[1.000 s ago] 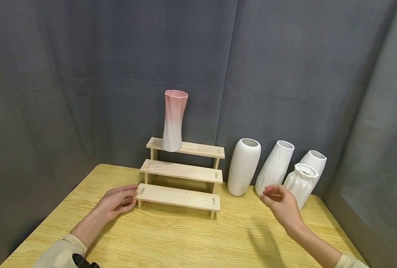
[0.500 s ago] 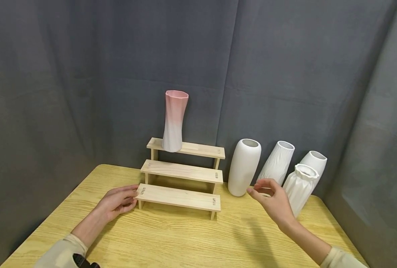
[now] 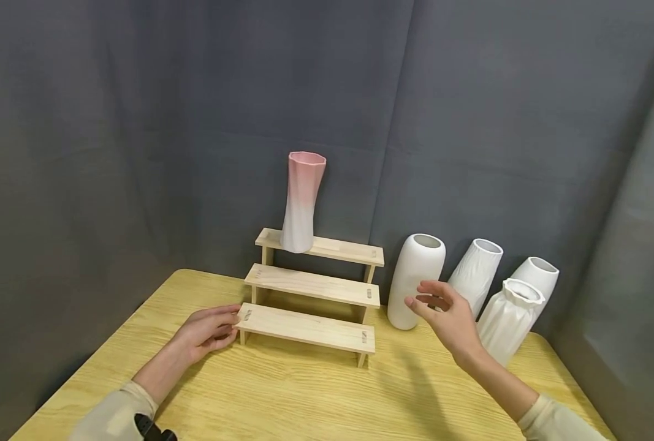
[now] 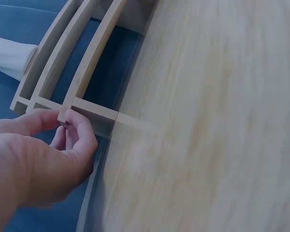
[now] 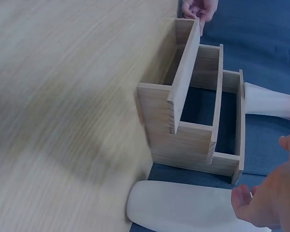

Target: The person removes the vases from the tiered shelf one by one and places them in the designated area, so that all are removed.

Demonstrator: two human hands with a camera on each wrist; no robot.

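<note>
A three-step wooden display stand [image 3: 304, 329] stands on the table, and my left hand [image 3: 202, 334] holds the left end of its lowest step. In the left wrist view, thumb and fingers [image 4: 82, 133] pinch that board's corner. On the top step, towards its left, a pink-and-white vase [image 3: 303, 199] stands upright. My right hand [image 3: 452, 320] hovers in the air with nothing in it, fingers bent loosely and thumb apart. It is nearest to a smooth white vase [image 3: 405, 288] right of the stand, partly covering it in the head view. Whether they touch cannot be told.
Farther right stand a white vase with wavy relief [image 3: 478, 269], a pleated white vase with a ruffled neck [image 3: 505, 321] and another white vase [image 3: 540, 275] behind it. Grey curtains [image 3: 498, 122] hang behind and beside the wooden table [image 3: 282, 398].
My right hand has moved from in front of the right-hand vases leftward and up to the smooth white vase, its fingers spreading a little. The left hand keeps its hold. The head view has shifted slightly.
</note>
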